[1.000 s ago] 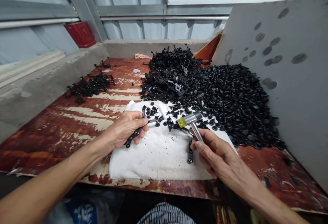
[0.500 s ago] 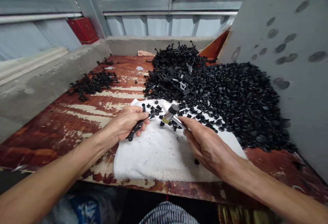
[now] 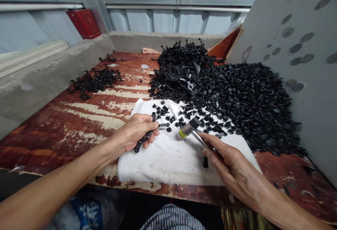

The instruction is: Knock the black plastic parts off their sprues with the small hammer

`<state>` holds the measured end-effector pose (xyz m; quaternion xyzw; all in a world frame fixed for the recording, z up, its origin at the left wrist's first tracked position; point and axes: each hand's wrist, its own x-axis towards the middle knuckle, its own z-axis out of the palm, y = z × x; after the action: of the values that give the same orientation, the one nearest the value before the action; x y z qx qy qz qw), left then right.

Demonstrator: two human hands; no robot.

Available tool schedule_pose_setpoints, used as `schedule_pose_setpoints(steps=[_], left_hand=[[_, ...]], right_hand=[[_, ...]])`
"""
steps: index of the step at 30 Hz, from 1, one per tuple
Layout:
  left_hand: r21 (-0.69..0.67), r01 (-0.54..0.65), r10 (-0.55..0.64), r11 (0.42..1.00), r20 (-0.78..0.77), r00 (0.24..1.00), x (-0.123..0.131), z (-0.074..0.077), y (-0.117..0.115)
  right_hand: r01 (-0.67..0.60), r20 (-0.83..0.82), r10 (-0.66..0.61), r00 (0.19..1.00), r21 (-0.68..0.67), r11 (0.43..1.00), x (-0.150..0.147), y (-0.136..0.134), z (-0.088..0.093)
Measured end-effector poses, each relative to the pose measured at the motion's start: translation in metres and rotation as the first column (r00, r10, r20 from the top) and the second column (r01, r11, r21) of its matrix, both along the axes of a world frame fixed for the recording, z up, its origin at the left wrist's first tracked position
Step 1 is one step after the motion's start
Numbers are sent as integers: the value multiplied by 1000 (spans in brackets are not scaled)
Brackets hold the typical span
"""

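Observation:
My left hand [image 3: 139,133] is closed around several slim black plastic arms [image 3: 143,141] with round ends, at the left side of a white cloth [image 3: 168,167]. One arm [image 3: 163,125] sticks out to the right past the fingertips. In my right hand [image 3: 231,163] is a small mallet [image 3: 190,127] with a metal handle, one black face and one yellow face. Its head is just above the cloth, right of my left hand. Below my right fingers a short black piece [image 3: 205,162] shows; whether the hand touches it I cannot tell. Loose black round-headed pieces [image 3: 181,121] lie along the cloth's far edge.
A large heap of black round-headed parts [image 3: 237,96] covers the right of the worn red-brown table [image 3: 86,117]. Behind it rises a pile of black arms [image 3: 179,68]. A smaller pile [image 3: 96,81] lies at left. A grey panel [image 3: 284,61] stands at right; a red box [image 3: 84,23] sits on the ledge.
My right hand and the mallet have moved to the right and slightly nearer to me. My left hand has shifted a little right and downward, still holding the black arms. The view has shifted slightly.

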<state>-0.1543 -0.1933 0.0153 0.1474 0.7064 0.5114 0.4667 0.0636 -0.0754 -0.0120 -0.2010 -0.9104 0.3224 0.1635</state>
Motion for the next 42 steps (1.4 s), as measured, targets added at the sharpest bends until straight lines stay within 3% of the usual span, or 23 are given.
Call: schedule_pose_setpoints(steps=[9,21,30,42], left_hand=[[-23,-13,15,1000,50,999,1,-3,6],[-29,-7,9,1000,70,998,-4,-11,3],[-55,-33,39,998,96,995,1,-2,6],[-47,-30,35,998,101,994,-2,-8,4]], right_hand=[[9,-36,-11,999,-55,998,13,-3,-5],[-19,-49,18,999,-11,1000,15,-3,-6],[-9,-71,12,997,43,999,17,-4,-6],[-18,-54,21,998,64,998,18,-3,-8]])
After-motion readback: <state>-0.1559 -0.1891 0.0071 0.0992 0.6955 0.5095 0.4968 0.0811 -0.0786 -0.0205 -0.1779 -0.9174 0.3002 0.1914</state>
